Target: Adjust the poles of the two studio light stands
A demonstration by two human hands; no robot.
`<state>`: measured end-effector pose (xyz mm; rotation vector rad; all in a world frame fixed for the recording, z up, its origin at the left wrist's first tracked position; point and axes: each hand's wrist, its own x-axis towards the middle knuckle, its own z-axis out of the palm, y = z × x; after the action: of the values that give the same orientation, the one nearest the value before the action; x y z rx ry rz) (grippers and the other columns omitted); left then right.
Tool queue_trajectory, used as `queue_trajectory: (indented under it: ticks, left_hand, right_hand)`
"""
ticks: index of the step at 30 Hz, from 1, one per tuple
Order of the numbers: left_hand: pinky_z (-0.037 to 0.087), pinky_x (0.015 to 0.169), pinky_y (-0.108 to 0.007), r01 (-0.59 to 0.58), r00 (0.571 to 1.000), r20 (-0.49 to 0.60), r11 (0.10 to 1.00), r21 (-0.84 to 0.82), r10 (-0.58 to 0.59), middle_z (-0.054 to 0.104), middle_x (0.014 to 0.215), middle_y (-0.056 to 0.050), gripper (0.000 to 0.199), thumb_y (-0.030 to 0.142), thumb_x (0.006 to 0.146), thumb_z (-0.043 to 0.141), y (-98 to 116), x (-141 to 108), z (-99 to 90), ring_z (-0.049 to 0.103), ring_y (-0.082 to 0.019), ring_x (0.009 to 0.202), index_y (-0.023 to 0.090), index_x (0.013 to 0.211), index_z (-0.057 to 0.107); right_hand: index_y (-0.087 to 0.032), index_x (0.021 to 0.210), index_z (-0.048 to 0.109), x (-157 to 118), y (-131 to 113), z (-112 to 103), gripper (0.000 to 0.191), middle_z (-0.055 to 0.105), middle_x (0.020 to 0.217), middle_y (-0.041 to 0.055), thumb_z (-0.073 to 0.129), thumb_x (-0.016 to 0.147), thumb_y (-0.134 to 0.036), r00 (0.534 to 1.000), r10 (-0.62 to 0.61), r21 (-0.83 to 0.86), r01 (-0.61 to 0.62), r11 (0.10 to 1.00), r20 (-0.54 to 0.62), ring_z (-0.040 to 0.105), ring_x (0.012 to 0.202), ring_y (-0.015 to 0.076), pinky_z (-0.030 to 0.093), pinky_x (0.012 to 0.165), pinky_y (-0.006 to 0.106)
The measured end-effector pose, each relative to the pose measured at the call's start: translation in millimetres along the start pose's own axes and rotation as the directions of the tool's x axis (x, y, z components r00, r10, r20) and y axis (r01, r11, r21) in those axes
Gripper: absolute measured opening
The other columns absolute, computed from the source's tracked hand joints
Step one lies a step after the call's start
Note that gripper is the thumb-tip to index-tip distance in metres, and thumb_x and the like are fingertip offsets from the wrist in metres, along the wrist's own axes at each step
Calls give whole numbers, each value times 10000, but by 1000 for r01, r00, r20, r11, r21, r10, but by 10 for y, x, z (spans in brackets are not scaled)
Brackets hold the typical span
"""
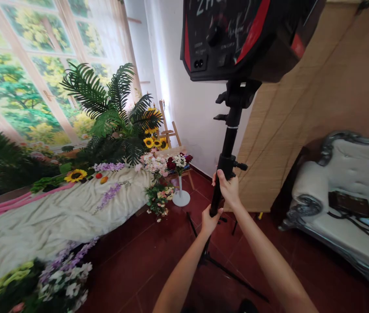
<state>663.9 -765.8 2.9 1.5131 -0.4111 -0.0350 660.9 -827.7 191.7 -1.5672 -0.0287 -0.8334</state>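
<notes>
A black light stand (229,141) rises in front of me, leaning slightly to the right. My left hand (210,221) is wrapped round its lower tube. Higher up, my right hand (229,189) grips the tube just below the black collar, whose clamp knob (241,166) sticks out to the right. On top of the stand sits a studio light (223,48), black with red stripes, showing a dial, a switch and a power socket. Its upper part is cut off by the frame. The stand's legs (236,278) spread over the floor, partly hidden by my arms.
A cloth-draped platform (125,208) with flowers and fruit lies left, before a bright window backdrop (24,82). A white flower stand (181,198) and wooden easel (171,132) stand beyond. Right are a bamboo blind (262,152) and a white sofa (350,161) bearing a brown bag (350,204).
</notes>
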Motion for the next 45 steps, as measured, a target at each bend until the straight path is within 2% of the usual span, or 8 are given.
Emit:
queue_trajectory:
  ticks: [7,13,19,22,25,31,38,45]
  left_hand:
    - [455,609,-235,-11,1000,-6,1000,-29,11,610,702,-30,281,340,667,680,-7,25,-5,537,-124,627,112,821,620]
    - [494,702,-289,36,999,12,998,-55,-35,676,801,-64,335,171,606,660,39,-23,10,599,-190,773,96,932,643]
    - [499,691,-304,67,996,-47,994,-89,-72,693,780,-76,256,172,594,644,51,-78,106,619,-206,751,83,833,656]
    - [503,683,-302,97,992,-67,992,-86,-103,695,777,-71,245,181,592,648,30,-84,127,621,-209,758,88,819,653]
    - [504,699,-310,73,995,-66,993,-88,-79,695,779,-74,216,175,604,633,-5,-77,135,624,-214,779,94,804,650]
    - [504,728,-319,35,993,-112,998,-42,-40,695,791,-85,142,180,649,594,-111,-67,162,628,-211,796,110,763,643]
    - [496,707,-303,1,998,-58,1000,-30,-3,684,800,-90,192,234,690,570,-223,-56,178,615,-193,767,102,816,631]
    - [486,675,-267,6,999,-49,999,-49,-9,667,782,-58,230,266,663,602,-145,-82,182,589,-158,708,119,838,629]
  right_hand:
    - [-178,712,572,-355,312,-71,321,611,608,26,590,756,-495,998,7,-244,-21,970,-58,574,558,148,475,579,265]
    - [-171,843,574,-723,719,-150,337,652,728,43,642,714,-475,993,106,-244,-114,963,-44,624,672,198,503,656,323]
    - [-165,930,599,-918,1062,-367,396,673,859,74,642,705,-488,985,161,-241,-142,960,64,635,808,224,510,763,365]
    - [-169,964,607,-925,1095,-413,418,678,902,82,642,701,-491,982,169,-251,-143,957,88,637,840,233,513,779,380]
    - [-171,972,614,-921,1074,-424,408,682,919,84,646,703,-476,982,170,-264,-143,954,82,641,845,232,514,781,378]
    - [-203,1014,624,-941,1072,-502,375,677,1019,68,616,733,-451,960,159,-211,-110,971,233,628,951,230,483,874,399]
    - [-189,1048,593,-999,1083,-527,371,669,997,79,576,776,-440,958,173,-275,-107,956,229,613,965,232,475,878,396]
    - [-183,1144,514,-1132,1056,-569,378,613,1088,102,489,846,-415,969,93,-372,-2,928,228,569,1042,227,433,937,393]
